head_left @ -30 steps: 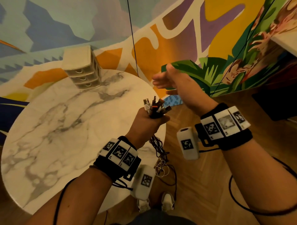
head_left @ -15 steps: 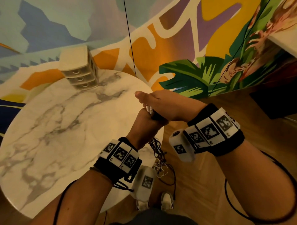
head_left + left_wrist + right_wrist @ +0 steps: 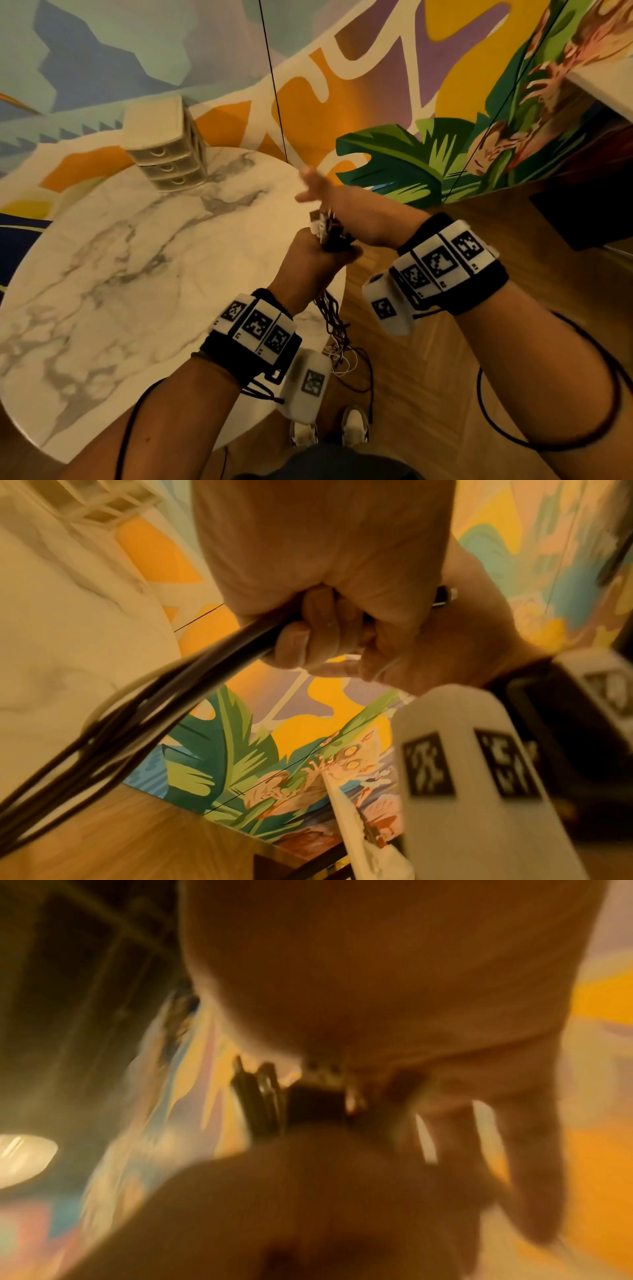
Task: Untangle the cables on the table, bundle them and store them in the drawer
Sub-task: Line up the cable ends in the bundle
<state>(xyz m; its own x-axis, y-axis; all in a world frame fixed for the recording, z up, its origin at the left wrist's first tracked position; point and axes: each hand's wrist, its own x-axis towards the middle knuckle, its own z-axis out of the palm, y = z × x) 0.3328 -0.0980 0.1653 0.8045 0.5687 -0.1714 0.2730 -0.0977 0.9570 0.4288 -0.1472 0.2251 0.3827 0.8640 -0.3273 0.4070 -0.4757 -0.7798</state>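
My left hand (image 3: 313, 255) grips a bunch of cables (image 3: 327, 228) in a fist at the round table's right edge, connector ends sticking up out of the fist. The cable lengths (image 3: 334, 322) hang below the hand toward the floor; the left wrist view shows dark strands (image 3: 143, 696) leaving the fist (image 3: 318, 631). My right hand (image 3: 329, 195) lies flat and open over the connector ends, fingers stretched toward the table and blurred. In the right wrist view the plugs (image 3: 301, 1104) sit just under the palm (image 3: 377, 988). A small white drawer unit (image 3: 164, 147) stands at the table's far edge, all drawers closed.
The marble table (image 3: 120, 274) is round with its edge beside my left wrist. A painted wall (image 3: 411, 102) rises behind it. A thin black cord (image 3: 274, 85) hangs down before the wall. Wooden floor (image 3: 428, 377) lies to the right, my shoes (image 3: 354, 425) below.
My right hand came from raised at the right down onto the connector ends, then slid forward over them with fingers stretched out. My left fist kept its grip in the same place.
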